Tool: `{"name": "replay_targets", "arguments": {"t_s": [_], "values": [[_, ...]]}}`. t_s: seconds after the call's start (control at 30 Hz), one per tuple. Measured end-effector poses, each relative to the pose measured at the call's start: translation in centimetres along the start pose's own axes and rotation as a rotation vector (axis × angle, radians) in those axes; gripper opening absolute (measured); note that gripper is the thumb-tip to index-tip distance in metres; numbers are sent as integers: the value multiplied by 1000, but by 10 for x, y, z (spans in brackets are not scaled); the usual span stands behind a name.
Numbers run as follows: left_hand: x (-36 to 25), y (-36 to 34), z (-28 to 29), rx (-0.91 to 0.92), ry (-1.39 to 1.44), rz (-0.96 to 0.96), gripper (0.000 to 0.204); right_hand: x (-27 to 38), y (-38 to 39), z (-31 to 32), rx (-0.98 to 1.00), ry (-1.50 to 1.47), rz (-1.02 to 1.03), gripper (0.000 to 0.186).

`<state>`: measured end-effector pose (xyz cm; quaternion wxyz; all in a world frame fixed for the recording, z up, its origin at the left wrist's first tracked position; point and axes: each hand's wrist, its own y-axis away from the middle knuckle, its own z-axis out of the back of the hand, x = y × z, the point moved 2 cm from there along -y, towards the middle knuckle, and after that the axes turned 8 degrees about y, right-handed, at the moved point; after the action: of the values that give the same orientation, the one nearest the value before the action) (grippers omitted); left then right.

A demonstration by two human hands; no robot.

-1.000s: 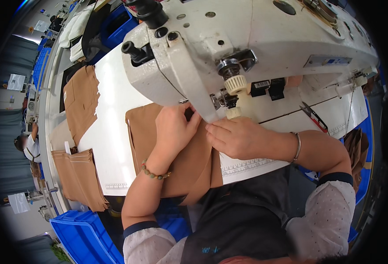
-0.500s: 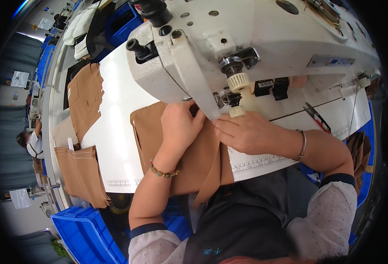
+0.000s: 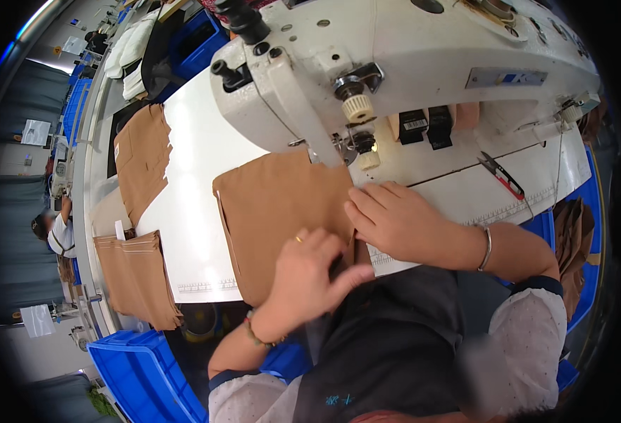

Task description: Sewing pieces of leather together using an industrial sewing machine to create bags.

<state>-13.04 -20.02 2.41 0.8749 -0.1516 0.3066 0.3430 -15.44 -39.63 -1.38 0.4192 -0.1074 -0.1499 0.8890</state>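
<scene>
Plainly, both hands are at the brown fabric panel (image 3: 282, 204), which lies flat on the white bench (image 3: 197, 233), its far edge under the head of the sewing machine (image 3: 423, 63) and its near edge at the bench's front. The left hand (image 3: 305, 278) is over the panel's near right part, palm down. Its grip is loose and partly open: the fingers bend downward, close together, while the thumb stretches off to the right with a dark gap between it and the forefinger. No cloth shows between thumb and fingers; whether the fingertips touch the panel is hidden.

Farther right, the right hand (image 3: 398, 225) lies with its fingers side by side and gently bent, the fingertips at the panel's right edge. The thumb is tucked out of sight, so I cannot tell whether this grip pinches the cloth or merely rests against it.

Beyond the right hand, a pair of snips (image 3: 504, 178) lies on the bench, well apart from the fingers. Toward the left are a stack of brown pieces (image 3: 138, 278) and, farther back, more brown cloth (image 3: 141, 162), both apart from the panel.
</scene>
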Motion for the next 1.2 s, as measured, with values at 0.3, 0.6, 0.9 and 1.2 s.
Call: {"name": "replay_targets", "arguments": {"t_s": [0.3,0.6,0.9,1.2], "values": [[-35,89,-39,-401,-34,-70,27,95,94,-19,-328,-477,-512,24],[-37,107,-63,-196,-206,-240,31,118,104,-23,109,-1412,-837,12],[-38,112,-71,-220,-248,-302,38,128,113,7,192,-1610,-913,11],[-35,113,-73,-257,-239,-340,28,135,110,10,171,-2001,-970,11]]}}
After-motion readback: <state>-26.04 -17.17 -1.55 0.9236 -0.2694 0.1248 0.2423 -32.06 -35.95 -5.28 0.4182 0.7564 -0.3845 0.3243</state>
